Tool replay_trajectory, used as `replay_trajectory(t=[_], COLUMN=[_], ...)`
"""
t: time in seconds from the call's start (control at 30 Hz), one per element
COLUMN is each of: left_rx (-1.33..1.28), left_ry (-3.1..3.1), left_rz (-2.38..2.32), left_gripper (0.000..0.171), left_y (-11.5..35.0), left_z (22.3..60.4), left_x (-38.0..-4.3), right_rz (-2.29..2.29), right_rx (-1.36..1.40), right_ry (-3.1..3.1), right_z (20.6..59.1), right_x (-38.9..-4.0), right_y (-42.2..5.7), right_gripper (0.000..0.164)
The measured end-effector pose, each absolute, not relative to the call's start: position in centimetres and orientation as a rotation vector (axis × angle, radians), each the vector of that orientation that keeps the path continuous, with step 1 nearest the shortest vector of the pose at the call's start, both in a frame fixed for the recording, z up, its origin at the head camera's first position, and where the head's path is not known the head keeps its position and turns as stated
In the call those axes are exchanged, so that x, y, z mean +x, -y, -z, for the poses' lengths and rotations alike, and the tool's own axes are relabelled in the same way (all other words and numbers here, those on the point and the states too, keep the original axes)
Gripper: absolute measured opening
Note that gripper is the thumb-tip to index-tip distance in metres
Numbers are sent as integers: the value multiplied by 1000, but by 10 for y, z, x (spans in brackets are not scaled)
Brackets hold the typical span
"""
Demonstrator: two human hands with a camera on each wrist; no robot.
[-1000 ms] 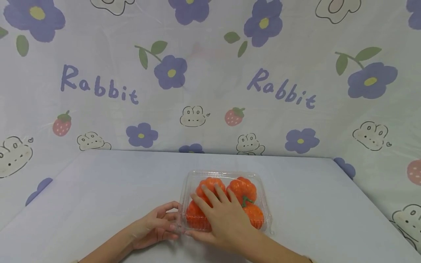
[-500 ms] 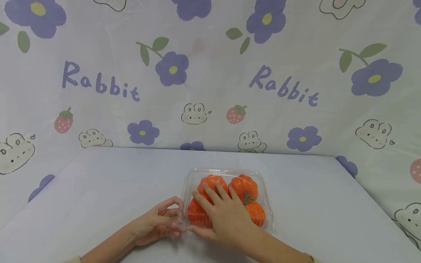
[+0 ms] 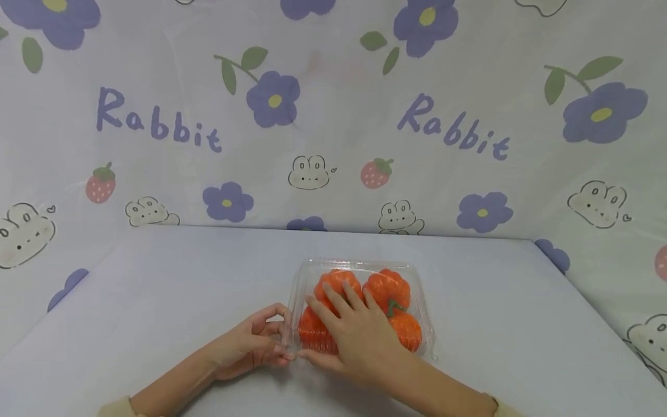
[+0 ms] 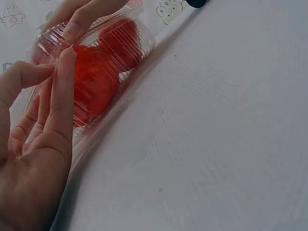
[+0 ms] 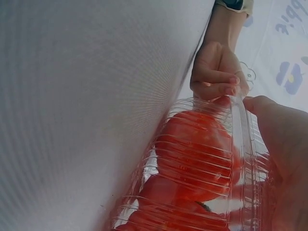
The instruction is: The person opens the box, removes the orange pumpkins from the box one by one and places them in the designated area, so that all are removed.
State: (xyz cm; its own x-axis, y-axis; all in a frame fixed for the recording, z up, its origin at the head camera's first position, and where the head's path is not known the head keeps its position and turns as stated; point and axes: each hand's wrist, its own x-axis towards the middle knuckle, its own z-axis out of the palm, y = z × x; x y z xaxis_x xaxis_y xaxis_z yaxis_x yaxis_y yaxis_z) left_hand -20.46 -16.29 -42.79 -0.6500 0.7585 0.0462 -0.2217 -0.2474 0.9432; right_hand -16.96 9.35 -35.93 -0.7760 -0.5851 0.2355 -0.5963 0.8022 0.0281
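Hands (image 3: 252, 346) (image 3: 361, 336) still on clear box (image 3: 421, 302)

One left hand (image 3: 255, 344) — fingers bent, thumb and fingertips in a pinch. One right hand (image 3: 359, 336) — palm down, fingers spread (thumb set out sideways). Left forearm (image 3: 174, 377), right forearm (image 3: 438, 387): angled inward.

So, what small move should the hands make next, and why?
Perhaps gently prise at the box's near left corner: the left hand pinches it there, and the right hand has its thumb at that same corner, its other fingers spread over the top. I can't tell whether the box is latched.
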Motion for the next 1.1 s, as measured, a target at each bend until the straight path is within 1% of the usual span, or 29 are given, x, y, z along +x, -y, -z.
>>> replay_trajectory(t=[0.2, 0.7, 1.1], left_rx=[690, 619, 375], left_ry=[-1377, -1380, -1501], left_rz=[-1947, -1953, -2066], left_gripper=[34, 23, 11], left_y=[163, 162, 153], left_z=[427, 426, 422], left_x=[-207, -207, -205], right_rz=[-67, -45, -55], right_rx=[907, 915, 933], right_ry=[2760, 2717, 2684], right_z=[357, 359, 360], right_x=[-172, -171, -173], right_y=[-92, -93, -94], right_gripper=[75, 80, 80])
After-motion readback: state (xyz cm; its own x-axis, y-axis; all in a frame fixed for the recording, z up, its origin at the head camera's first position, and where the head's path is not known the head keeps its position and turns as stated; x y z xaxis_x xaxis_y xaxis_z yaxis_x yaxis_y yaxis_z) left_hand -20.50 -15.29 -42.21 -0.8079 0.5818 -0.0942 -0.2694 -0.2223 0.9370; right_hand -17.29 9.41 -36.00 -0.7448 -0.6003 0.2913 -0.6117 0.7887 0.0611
